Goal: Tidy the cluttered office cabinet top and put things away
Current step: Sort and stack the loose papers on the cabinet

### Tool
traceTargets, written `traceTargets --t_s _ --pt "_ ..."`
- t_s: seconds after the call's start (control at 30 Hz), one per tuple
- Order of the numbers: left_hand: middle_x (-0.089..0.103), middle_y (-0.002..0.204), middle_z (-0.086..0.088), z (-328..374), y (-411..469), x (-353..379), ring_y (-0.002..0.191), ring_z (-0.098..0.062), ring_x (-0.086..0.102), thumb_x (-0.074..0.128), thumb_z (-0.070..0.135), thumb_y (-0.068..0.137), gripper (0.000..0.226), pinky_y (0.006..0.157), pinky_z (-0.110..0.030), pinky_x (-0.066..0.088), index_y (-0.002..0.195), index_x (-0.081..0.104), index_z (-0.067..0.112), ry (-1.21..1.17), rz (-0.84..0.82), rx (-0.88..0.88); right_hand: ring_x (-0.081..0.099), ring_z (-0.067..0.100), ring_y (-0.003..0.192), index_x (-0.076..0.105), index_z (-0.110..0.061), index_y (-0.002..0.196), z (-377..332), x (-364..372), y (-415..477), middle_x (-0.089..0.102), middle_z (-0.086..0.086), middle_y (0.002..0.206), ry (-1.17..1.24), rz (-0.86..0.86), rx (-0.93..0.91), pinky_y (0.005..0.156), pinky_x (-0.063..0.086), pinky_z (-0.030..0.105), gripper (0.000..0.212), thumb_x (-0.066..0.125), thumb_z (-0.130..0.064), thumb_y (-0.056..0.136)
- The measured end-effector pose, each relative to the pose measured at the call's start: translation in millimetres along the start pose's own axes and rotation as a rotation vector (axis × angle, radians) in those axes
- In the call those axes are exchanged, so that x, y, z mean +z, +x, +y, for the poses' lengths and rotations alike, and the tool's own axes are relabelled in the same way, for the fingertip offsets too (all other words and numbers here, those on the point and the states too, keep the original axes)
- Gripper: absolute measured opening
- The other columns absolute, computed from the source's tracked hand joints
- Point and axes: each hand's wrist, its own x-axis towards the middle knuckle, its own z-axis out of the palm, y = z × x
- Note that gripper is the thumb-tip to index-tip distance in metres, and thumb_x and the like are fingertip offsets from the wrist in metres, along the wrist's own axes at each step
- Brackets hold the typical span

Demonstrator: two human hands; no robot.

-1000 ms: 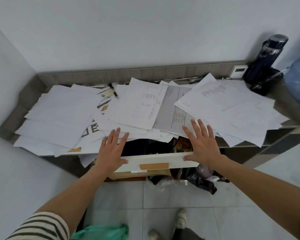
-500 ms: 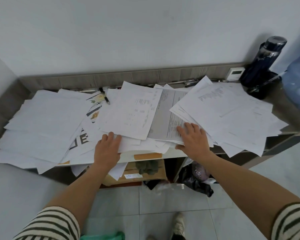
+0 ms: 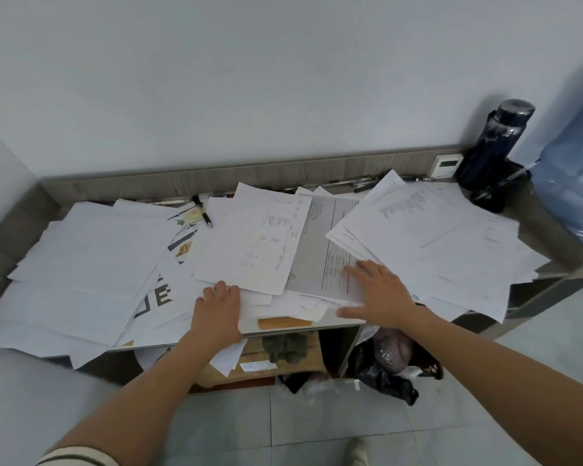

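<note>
Loose white papers (image 3: 91, 264) cover the grey cabinet top (image 3: 549, 237) in overlapping heaps. My left hand (image 3: 217, 312) rests on the lower sheets at the front edge, its fingertips hidden under a white printed sheet (image 3: 256, 247) of the middle heap. To its right, my right hand (image 3: 379, 292) lies flat with spread fingers on a grey form (image 3: 320, 250), thumb stretched along the front edge. A black pen (image 3: 202, 215) lies on the papers near the back. Below the hands, the white drawer front (image 3: 323, 324) with an orange label sits flush under the top.
A dark bottle (image 3: 495, 142) and a small white device (image 3: 446, 164) stand at the back right, beside a blue water jug (image 3: 572, 183). Under the cabinet are a cardboard box (image 3: 303, 359) with a grey-green cloth (image 3: 285, 346) and a black bag (image 3: 384, 368).
The drawer that stood pulled out a second ago is now pushed in. Both hands have moved up from the drawer front onto the papers at the front edge.
</note>
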Motion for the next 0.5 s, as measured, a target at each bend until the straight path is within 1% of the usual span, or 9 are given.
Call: traceTargets --t_s 0.03,0.1,0.17,0.23,0.27,0.33,0.4,0.47,0.5 --pt "0.037 0.133 -0.010 -2 1 -8 0.117 -0.028 0.042 0.071 0.049 0.073 0.083 0.093 -0.036 0.040 0.137 0.029 0.015 -0.010 -0.079 0.009 0.024 0.020 0.144 0.026 -0.035 0.150 5 -8 -4 0.024 -0.005 0.157 0.150 -0.033 0.024 0.117 0.023 0.043 0.095 0.061 -0.076 0.072" --pt "0.039 0.132 -0.007 -3 5 -30 0.121 -0.026 0.042 0.069 0.056 0.073 0.082 0.096 -0.037 0.040 0.137 0.033 0.019 -0.089 -0.157 0.019 0.041 0.014 0.134 0.041 -0.032 0.143 19 -24 -11 0.043 -0.008 0.148 0.422 0.003 0.097 0.112 0.032 0.038 0.083 0.067 -0.069 0.073" --pt "0.043 0.130 -0.004 4 11 -51 0.121 -0.024 0.045 0.064 0.056 0.080 0.068 0.095 -0.037 0.040 0.134 0.041 0.021 -0.210 -0.100 0.017 0.056 0.009 0.116 0.057 -0.029 0.130 38 -34 -13 0.062 -0.008 0.128 0.547 0.143 0.155 0.102 0.042 0.032 0.064 0.070 -0.061 0.076" --pt "0.049 0.126 -0.001 24 22 -72 0.115 -0.020 0.049 0.059 0.051 0.087 0.051 0.089 -0.032 0.041 0.126 0.049 0.021 -0.373 0.038 0.014 0.062 0.007 0.103 0.063 -0.027 0.119 60 -44 -12 0.069 -0.010 0.111 0.547 0.259 0.205 0.095 0.047 0.030 0.048 0.069 -0.055 0.081" --pt "0.052 0.121 0.000 38 28 -83 0.109 -0.018 0.052 0.059 0.049 0.088 0.043 0.085 -0.030 0.041 0.120 0.053 0.021 -0.447 0.095 0.010 0.063 0.007 0.100 0.064 -0.026 0.117 73 -49 -10 0.069 -0.009 0.109 0.525 0.296 0.237 0.093 0.047 0.030 0.043 0.068 -0.053 0.083" --pt "0.059 0.110 0.001 66 41 -104 0.094 -0.015 0.053 0.058 0.044 0.090 0.029 0.077 -0.027 0.040 0.106 0.058 0.019 -0.529 0.179 0.002 0.061 0.012 0.106 0.063 -0.025 0.119 100 -56 -6 0.067 -0.005 0.118 0.463 0.322 0.311 0.093 0.045 0.031 0.041 0.065 -0.050 0.087" --pt "0.062 0.102 0.001 95 57 -120 0.086 -0.015 0.053 0.058 0.041 0.090 0.022 0.074 -0.026 0.041 0.095 0.058 0.019 -0.556 0.236 0.002 0.054 0.020 0.119 0.059 -0.025 0.127 130 -59 0 0.058 0.000 0.132 0.391 0.325 0.395 0.099 0.041 0.036 0.045 0.062 -0.050 0.089" --pt "0.061 0.102 0.000 120 75 -127 0.091 -0.017 0.056 0.059 0.040 0.090 0.021 0.076 -0.027 0.043 0.093 0.057 0.020 -0.612 0.218 0.020 0.044 0.026 0.130 0.052 -0.027 0.134 155 -60 4 0.047 0.004 0.143 0.357 0.314 0.466 0.106 0.037 0.043 0.053 0.061 -0.053 0.088" --pt "0.060 0.106 -0.001 132 86 -129 0.095 -0.018 0.057 0.060 0.041 0.090 0.022 0.077 -0.028 0.042 0.096 0.058 0.020 -0.661 0.185 0.037 0.039 0.029 0.134 0.047 -0.027 0.138 167 -61 7 0.041 0.006 0.148 0.347 0.301 0.495 0.108 0.034 0.046 0.059 0.060 -0.055 0.088"
